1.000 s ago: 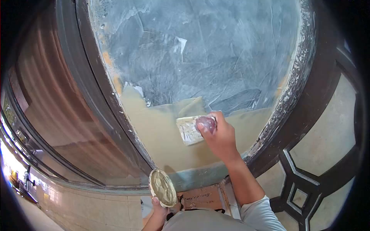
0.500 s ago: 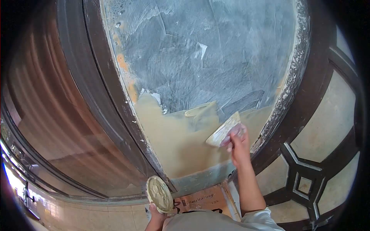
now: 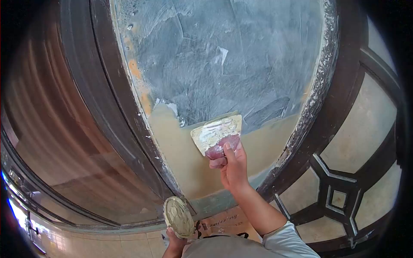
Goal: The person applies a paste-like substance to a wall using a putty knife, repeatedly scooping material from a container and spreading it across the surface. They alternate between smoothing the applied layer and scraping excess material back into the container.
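Observation:
My right hand [image 3: 232, 165] grips a flat, putty-smeared spreader [image 3: 217, 131] by its reddish part, the fingers closed round it. The spreader's wide edge lies against the wall panel [image 3: 232, 51], where a beige coat [image 3: 176, 150] meets the grey-blue surface. At the lower centre my left hand [image 3: 175, 238] holds a round container [image 3: 179, 217] of pale putty, its open top facing me.
A dark wooden frame [image 3: 124, 99] with a brown curtained pane [image 3: 64, 129] stands on the left. On the right is dark latticework [image 3: 344, 185] with pale panels. Orange printed cardboard [image 3: 228, 221] and floor tiles [image 3: 103, 246] lie below.
My right hand has moved left and slightly up along the panel with the spreader, which has turned its broad face more toward me. My left hand and the container have barely moved.

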### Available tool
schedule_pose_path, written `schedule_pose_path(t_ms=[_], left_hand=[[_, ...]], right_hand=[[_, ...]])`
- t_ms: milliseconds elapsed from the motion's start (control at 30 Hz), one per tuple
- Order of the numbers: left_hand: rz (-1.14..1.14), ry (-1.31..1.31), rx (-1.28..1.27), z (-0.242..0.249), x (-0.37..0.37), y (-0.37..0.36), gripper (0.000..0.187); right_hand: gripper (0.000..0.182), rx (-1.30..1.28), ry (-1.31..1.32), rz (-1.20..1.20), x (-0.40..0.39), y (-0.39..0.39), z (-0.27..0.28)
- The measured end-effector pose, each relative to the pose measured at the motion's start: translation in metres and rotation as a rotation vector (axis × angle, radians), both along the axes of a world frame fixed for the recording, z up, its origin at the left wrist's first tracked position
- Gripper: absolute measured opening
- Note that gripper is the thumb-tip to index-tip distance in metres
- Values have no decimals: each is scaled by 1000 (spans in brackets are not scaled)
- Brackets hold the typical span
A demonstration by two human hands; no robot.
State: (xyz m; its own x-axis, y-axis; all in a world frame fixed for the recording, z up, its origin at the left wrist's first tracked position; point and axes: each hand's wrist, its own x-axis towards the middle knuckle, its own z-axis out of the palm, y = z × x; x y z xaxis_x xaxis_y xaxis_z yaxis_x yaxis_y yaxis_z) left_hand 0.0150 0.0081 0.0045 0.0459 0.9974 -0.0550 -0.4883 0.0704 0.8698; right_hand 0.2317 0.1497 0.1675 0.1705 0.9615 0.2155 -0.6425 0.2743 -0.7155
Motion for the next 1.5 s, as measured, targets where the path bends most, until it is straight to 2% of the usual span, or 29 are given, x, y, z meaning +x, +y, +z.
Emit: schedule_pose_path(t_ms=[267,433,467,533,600,633,700,767,833,900,967,1067,1233,1367,1433,1500], left_hand=[[-52,-17,-5,-21,-9,-9,104],[-32,24,-27,-9,-4,-10,102],[-10,26,32,-7,-1,-8,100],[8,29,86,-9,-2,-7,97],[38,221,32,-18,-6,-7,93],[38,219,32,-23,-8,-9,93],[50,-15,28,-29,-9,-9,92],[49,8,-6,-10,-3,-8,93],[44,36,-43,-8,-4,-10,94],[-5,-69,-74,-23,-7,-10,95],[-25,-61,-19,-14,-3,-9,97],[-30,-33,-11,-7,-3,-12,96],[-32,20,-101,12,-3,-16,97],[7,-7,-13,-11,-7,-15,98],[28,9,14,-13,-8,-13,97],[-1,6,30,-15,-12,-12,94]], right_hand=[[30,10,34,5,-7,12,-6],[25,-120,-48,-42,-8,12,-28],[24,-168,-87,-49,-8,11,-49],[21,-263,-114,-57,-9,6,-130],[18,-409,-79,-15,-9,-12,-222],[17,-511,-53,28,-10,-24,-227],[18,-490,-25,49,-6,-29,-231],[19,-481,7,71,-7,-39,-196],[20,-217,-69,49,-7,-21,-130],[21,-27,-85,10,-8,-5,-76],[22,0,-86,-16,-13,3,-33],[22,37,-84,-51,-22,7,-2],[22,23,-21,-86,-32,13,-3],[23,32,-39,-64,-30,15,-13],[21,-59,-101,-12,-27,17,-36],[23,-187,-118,-13,-28,12,-96]])
